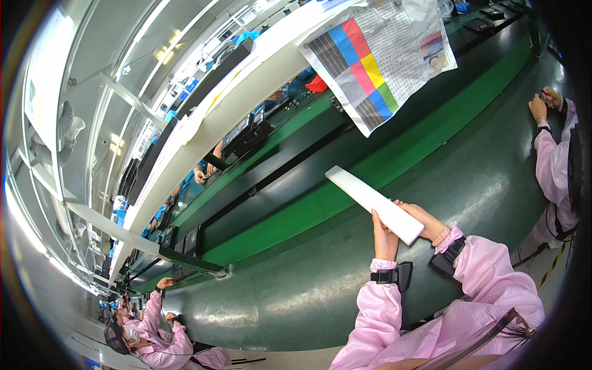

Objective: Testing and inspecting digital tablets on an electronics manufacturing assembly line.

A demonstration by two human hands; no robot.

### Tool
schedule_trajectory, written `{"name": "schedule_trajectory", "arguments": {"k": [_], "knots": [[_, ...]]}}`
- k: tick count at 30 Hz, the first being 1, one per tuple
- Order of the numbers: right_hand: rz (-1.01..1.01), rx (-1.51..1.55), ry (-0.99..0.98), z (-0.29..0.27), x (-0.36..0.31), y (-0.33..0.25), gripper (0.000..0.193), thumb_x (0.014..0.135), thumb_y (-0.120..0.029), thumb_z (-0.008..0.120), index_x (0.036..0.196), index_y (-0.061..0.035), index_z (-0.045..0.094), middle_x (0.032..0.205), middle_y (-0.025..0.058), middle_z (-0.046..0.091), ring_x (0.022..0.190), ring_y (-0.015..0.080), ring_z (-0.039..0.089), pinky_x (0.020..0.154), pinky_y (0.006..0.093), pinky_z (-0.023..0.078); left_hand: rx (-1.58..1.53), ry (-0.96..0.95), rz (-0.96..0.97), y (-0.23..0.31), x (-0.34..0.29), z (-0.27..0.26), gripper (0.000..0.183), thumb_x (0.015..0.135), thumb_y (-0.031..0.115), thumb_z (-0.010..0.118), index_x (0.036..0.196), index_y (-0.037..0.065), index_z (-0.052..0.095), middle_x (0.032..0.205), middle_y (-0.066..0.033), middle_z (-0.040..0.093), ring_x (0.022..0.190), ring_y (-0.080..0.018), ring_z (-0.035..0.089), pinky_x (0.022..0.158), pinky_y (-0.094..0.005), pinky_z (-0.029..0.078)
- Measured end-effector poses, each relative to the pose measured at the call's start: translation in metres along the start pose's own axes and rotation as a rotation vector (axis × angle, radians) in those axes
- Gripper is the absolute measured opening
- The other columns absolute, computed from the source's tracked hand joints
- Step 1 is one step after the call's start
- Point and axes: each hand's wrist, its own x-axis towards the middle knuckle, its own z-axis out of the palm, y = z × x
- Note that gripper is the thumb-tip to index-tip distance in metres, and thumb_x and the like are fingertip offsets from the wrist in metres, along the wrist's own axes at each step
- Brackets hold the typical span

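A long white bar-shaped piece (374, 205), perhaps a slim box, is held above the green bench (296, 302). My left hand (385, 239) grips its near end from the left side, thumb up along the edge. On the far side of that same end, my right hand (421, 220) has its fingers closed round the piece. The piece slants away from me toward the upper left, its far end free. Both wrists carry black strapped devices over pink striped sleeves. The undersides of the fingers are hidden behind the piece.
A printed sheet (385, 61) with colour blocks hangs from the white overhead shelf (228, 92). Beyond the bench runs a dark conveyor strip (277, 169) with black devices. Co-workers in pink sit at left (157, 336) and right (552, 148); other hands show across the line.
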Motion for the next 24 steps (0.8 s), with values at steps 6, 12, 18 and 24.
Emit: {"name": "schedule_trajectory", "arguments": {"k": [6, 12, 18, 24], "knots": [[0.012, 0.026, 0.011, 0.005, -0.003, -0.001, 0.031, 0.095, -0.022, 0.045, 0.114, 0.0, 0.055, 0.097, 0.0053, 0.063, 0.08, 0.0094, 0.063, 0.069, 0.0229, 0.052, 0.001, 0.008, 0.003, 0.002, -0.003, 0.001, 0.06, 0.097, 0.05, 0.03, 0.125, -0.001, 0.045, 0.121, -0.0159, 0.055, 0.116, -0.0278, 0.05, 0.103, -0.04, 0.038], [0.007, 0.029, 0.014, 0.006, -0.003, -0.001, 0.031, 0.095, -0.022, 0.046, 0.114, 0.0001, 0.055, 0.098, 0.0055, 0.063, 0.081, 0.0092, 0.063, 0.07, 0.0227, 0.052, -0.006, -0.01, 0.01, 0.001, -0.002, -0.001, 0.06, 0.097, 0.049, 0.03, 0.126, -0.001, 0.044, 0.121, -0.0157, 0.055, 0.117, -0.0282, 0.05, 0.103, -0.0401, 0.038], [0.015, 0.03, -0.001, 0.014, -0.005, -0.005, 0.031, 0.094, -0.022, 0.047, 0.113, 0.0002, 0.055, 0.097, 0.0052, 0.063, 0.08, 0.0093, 0.064, 0.069, 0.0227, 0.052, 0.007, 0.003, 0.012, 0.004, -0.001, -0.002, 0.06, 0.097, 0.05, 0.03, 0.126, -0.001, 0.043, 0.121, -0.016, 0.055, 0.117, -0.0281, 0.05, 0.103, -0.0401, 0.037], [-0.034, 0.022, -0.01, 0.001, -0.004, -0.004, 0.024, 0.093, -0.02, 0.051, 0.109, -0.0023, 0.058, 0.093, 0.0025, 0.063, 0.077, 0.0074, 0.062, 0.066, 0.0221, 0.051, 0.005, -0.009, 0.018, -0.002, 0.0, 0.005, 0.065, 0.095, 0.053, 0.033, 0.127, -0.003, 0.041, 0.124, -0.0188, 0.052, 0.118, -0.0301, 0.048, 0.105, -0.041, 0.035]]}}
